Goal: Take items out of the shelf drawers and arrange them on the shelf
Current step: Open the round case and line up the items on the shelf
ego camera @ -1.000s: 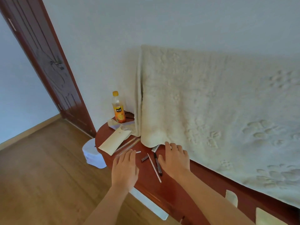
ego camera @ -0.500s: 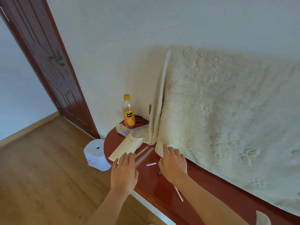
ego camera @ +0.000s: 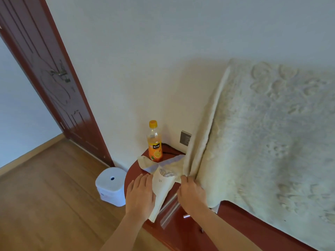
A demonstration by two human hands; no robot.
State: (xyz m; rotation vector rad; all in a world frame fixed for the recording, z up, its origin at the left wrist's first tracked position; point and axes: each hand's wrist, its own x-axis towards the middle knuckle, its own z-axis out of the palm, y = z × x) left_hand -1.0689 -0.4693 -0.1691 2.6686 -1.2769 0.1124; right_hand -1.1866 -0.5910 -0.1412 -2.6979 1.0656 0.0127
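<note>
At ten o'clock stands a dark, glossy wooden door (ego camera: 59, 91). Below it a white, round-cornered container (ego camera: 111, 185) sits on the plank floor (ego camera: 45, 196). My left hand (ego camera: 140, 194) lies flat with straight fingers, holding nothing, against a long cream paper envelope (ego camera: 162, 192) on the lacquered red shelf (ego camera: 181, 236). An orange juice bottle (ego camera: 154, 142) stands at its twelve o'clock. My right hand (ego camera: 192, 194), relaxed and empty, rests over a clear plastic bag (ego camera: 168, 211). Its fingertips are just beside the fluffy embossed blanket (ego camera: 272, 133), which spreads toward three o'clock.
</note>
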